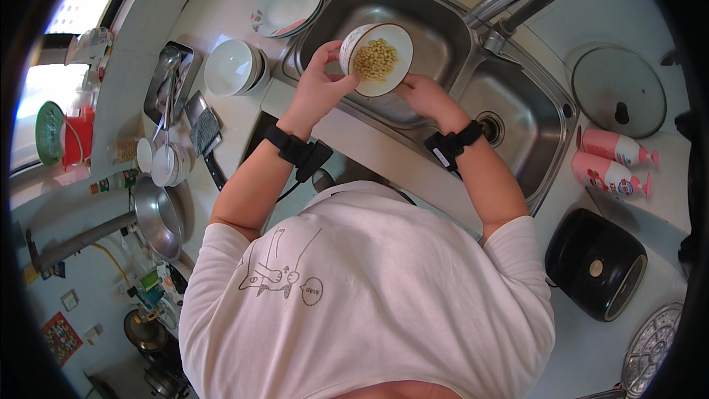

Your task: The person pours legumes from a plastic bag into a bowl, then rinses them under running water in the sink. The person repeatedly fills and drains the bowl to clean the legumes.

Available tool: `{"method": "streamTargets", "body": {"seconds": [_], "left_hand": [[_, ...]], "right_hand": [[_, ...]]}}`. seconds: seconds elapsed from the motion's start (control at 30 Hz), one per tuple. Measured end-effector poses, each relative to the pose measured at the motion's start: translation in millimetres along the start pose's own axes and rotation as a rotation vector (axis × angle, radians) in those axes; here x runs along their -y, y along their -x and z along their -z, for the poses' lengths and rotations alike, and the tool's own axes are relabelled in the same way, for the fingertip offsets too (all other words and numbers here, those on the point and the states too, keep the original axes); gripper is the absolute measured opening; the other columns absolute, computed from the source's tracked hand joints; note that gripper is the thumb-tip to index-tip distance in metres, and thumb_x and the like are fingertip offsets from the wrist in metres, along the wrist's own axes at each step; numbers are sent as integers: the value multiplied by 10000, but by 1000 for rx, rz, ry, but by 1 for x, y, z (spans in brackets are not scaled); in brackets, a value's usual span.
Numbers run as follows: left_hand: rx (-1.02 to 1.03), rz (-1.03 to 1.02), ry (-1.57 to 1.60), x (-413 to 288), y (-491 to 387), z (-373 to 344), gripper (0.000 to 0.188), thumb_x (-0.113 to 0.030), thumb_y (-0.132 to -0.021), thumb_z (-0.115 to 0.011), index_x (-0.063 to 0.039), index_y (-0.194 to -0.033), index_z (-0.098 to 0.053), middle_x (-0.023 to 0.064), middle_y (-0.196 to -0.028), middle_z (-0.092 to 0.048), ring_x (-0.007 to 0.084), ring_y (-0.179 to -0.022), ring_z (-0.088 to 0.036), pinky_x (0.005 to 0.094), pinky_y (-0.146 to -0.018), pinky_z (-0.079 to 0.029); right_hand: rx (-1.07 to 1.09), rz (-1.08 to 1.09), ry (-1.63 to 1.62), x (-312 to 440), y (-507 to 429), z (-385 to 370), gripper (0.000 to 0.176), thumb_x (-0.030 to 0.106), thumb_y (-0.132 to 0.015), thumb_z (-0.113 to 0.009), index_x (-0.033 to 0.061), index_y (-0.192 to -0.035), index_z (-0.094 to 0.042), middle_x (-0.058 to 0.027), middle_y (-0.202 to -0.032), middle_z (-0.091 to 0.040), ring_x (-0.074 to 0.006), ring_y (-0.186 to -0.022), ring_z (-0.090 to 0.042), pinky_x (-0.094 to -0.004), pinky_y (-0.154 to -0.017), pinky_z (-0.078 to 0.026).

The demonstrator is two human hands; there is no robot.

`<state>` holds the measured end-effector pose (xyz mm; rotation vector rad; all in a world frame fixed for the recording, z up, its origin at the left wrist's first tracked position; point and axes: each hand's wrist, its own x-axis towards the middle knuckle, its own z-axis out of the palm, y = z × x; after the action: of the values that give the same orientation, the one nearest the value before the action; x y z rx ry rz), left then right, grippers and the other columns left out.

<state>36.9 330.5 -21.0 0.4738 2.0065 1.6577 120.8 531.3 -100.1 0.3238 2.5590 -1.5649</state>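
Observation:
A white bowl [400,44] with a brown rim and patterned outside is held tilted over the left basin of the stainless-steel double sink [443,75]. Pale yellow beans [376,60] lie inside it. My left hand [321,86] grips the bowl's left side, with the thumb at the near rim. At its lower right, my right hand [426,97] holds the bowl, its fingertips partly hidden beneath. The chrome faucet [518,3] arches behind the divider, to the right of the bowl. Both wrists wear black straps with small devices.
Patterned plates [287,6], stacked white bowls [230,68] and a cleaver [215,169] under a grey cloth [205,132] sit left of the sink. A metal tray [180,72] holds ladles. On the right are a glass lid [617,86], pink-and-white pump bottles [606,172] and a black appliance [592,260].

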Motion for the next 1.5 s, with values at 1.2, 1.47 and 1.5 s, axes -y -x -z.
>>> {"method": "streamTargets", "body": {"seconds": [1.2, 1.47, 1.5], "left_hand": [[219, 458, 702, 29, -35, -64, 308, -179, -908, -533, -39, -1165, -435, 126, -1085, -600, 242, -952, -650, 311, -837, -517], [241, 411, 605, 41, -23, -51, 359, -170, -903, -545, -60, -1222, -421, 103, -1094, -594, 216, -935, -645, 301, -845, -515], [239, 419, 571, 41, -22, -51, 377, -177, -902, -552, -63, -1234, -415, 99, -1099, -591, 209, -935, -642, 303, -851, -514]], "right_hand": [[-840, 360, 596, -2, 49, 72, 464, 165, -795, -598, 71, -1245, -529, -162, -1298, -490, -356, -1238, -438, -450, -1024, -352], [-427, 608, 406, 29, 45, 70, 312, 13, -742, -571, 72, -1044, -621, -110, -1109, -583, -317, -1008, -583, -410, -845, -479], [-360, 516, 416, 33, 41, 65, 307, 35, -741, -591, 73, -1044, -620, -118, -1112, -582, -322, -1004, -585, -410, -834, -485]]}}
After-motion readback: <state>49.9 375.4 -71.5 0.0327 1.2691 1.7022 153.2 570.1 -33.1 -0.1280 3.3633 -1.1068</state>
